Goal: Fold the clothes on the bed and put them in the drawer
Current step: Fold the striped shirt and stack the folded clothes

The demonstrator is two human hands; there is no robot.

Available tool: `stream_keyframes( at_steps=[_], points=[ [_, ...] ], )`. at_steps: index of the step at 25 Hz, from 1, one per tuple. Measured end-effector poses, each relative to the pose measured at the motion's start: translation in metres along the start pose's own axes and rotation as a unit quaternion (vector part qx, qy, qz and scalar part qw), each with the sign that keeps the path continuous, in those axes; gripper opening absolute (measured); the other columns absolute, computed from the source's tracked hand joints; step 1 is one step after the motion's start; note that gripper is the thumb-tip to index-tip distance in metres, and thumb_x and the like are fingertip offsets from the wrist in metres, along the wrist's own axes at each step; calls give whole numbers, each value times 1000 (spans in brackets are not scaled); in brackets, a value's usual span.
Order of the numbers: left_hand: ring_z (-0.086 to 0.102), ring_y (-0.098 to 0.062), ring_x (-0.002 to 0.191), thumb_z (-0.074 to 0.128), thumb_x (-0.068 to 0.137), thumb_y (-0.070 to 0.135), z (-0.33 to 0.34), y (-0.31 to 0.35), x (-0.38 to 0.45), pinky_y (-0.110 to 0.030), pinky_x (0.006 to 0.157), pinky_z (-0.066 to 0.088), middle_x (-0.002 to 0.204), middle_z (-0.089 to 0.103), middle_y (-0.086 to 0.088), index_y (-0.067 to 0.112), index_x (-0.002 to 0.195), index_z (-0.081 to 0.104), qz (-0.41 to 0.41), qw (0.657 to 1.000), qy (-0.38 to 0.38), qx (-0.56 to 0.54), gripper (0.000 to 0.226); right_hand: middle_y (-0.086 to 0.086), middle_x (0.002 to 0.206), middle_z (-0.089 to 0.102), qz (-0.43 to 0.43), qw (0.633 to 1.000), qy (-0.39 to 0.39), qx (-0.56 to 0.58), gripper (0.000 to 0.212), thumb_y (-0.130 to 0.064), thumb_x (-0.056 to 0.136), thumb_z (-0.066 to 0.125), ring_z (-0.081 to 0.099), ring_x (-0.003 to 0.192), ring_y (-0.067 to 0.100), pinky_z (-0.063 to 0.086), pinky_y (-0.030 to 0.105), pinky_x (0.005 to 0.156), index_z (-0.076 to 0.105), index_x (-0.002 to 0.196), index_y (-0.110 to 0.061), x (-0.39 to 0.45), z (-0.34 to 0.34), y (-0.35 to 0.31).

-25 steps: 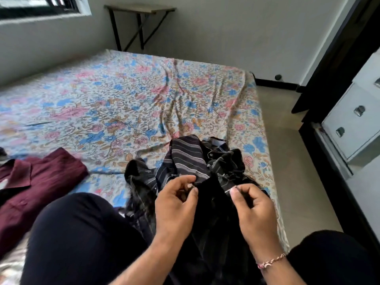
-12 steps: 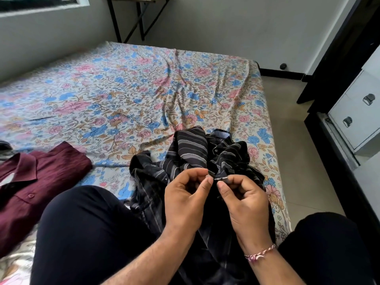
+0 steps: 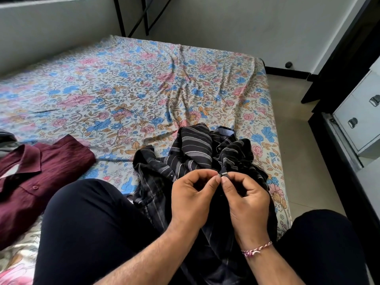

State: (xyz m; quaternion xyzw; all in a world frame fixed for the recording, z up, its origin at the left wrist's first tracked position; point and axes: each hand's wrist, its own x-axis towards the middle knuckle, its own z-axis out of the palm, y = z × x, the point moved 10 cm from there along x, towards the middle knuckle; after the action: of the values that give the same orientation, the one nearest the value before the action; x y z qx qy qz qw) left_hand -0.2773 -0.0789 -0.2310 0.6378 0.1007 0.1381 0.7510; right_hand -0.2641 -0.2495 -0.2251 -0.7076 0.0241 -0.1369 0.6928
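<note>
A maroon shirt (image 3: 39,177) is seen lying flat on the bed (image 3: 131,83) at the far left, partly folded by the look of it; just right of it, a dark striped shirt (image 3: 197,149) is bunched between the knees and over the lap, near the bed's right edge. The left hand (image 3: 191,200) and right hand (image 3: 248,202) are held together above it, fingertips (image 3: 216,178) pinching a small point of the fabric, judged to be a button being fastened; folding is not yet begun. Next, spreading the shirt flat is called for; broad open bedsheet is left ahead; at the right, a narrow floor strip and the white drawers (image 3: 362,120) are found, shut.
</note>
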Motion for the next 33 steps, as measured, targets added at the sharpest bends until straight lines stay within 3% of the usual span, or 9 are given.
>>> stream_keyframes(
  at_steps=[4, 12, 14, 17, 20, 23, 28, 33],
  points=[
    [76, -18, 84, 81, 89, 5, 1, -3, 0, -29, 78, 61, 88, 79, -5, 13, 92, 81, -13, 1000, -2, -5, 9, -7, 89, 78, -17, 999, -10, -27, 13, -7, 87, 80, 75, 88, 11, 59, 26, 83, 78, 90, -19, 1, 0, -4],
    [74, -25, 84, 80, 89, 5, 3, -10, 4, -41, 83, 61, 88, 79, -12, 11, 91, 81, -37, 999, -8, -24, 6, -12, 87, 77, -52, 997, 2, -54, 21, -5, 86, 81, 73, 89, 7, 54, 13, 79, 78, 87, -26, 2, 1, -8],
    [74, -29, 85, 80, 89, 5, 3, -10, 5, -42, 83, 61, 88, 78, -13, 10, 92, 80, -37, 999, -13, -25, 6, -11, 90, 77, -76, 995, -12, -59, 21, -4, 86, 80, 73, 92, 9, 53, 13, 81, 78, 88, -25, 3, 3, -12],
    [71, -22, 79, 80, 89, 3, 2, -7, 6, -36, 78, 59, 86, 77, -11, 11, 93, 79, -29, 999, -12, -26, 9, -9, 94, 77, -102, 992, -38, -71, 19, -1, 87, 78, 73, 96, 12, 53, 16, 85, 80, 92, -20, 3, 7, -16],
    [63, -12, 72, 79, 87, -2, -4, -6, 11, -26, 72, 54, 74, 68, 0, 18, 105, 74, -21, 1000, 0, -7, 27, -8, 98, 76, -133, 985, -63, -89, 21, 3, 86, 78, 72, 99, 11, 54, 18, 89, 80, 95, -16, 3, 12, -19],
    [60, -10, 69, 77, 88, -1, -5, -7, 17, -26, 72, 52, 71, 64, 1, 24, 114, 69, -30, 999, -24, 4, 37, -7, 99, 76, -152, 980, -77, -105, 22, 3, 84, 79, 73, 99, 12, 55, 21, 90, 80, 97, -14, 4, 15, -20],
    [59, -11, 68, 77, 88, 2, -1, -12, 21, -28, 70, 49, 71, 64, 2, 26, 114, 68, -55, 994, -77, 46, 36, -8, 103, 74, -199, 960, -104, -166, 27, 5, 85, 78, 71, 100, 7, 55, 20, 91, 80, 104, -14, 1, 20, -27],
    [56, -12, 64, 79, 88, 4, -5, -17, 27, -29, 64, 47, 70, 64, 1, 25, 110, 69, -71, 993, -65, 61, 31, -8, 105, 73, -221, 945, -130, -203, 30, 6, 90, 71, 69, 103, 5, 53, 17, 92, 79, 112, -13, -3, 27, -27]
  ],
)
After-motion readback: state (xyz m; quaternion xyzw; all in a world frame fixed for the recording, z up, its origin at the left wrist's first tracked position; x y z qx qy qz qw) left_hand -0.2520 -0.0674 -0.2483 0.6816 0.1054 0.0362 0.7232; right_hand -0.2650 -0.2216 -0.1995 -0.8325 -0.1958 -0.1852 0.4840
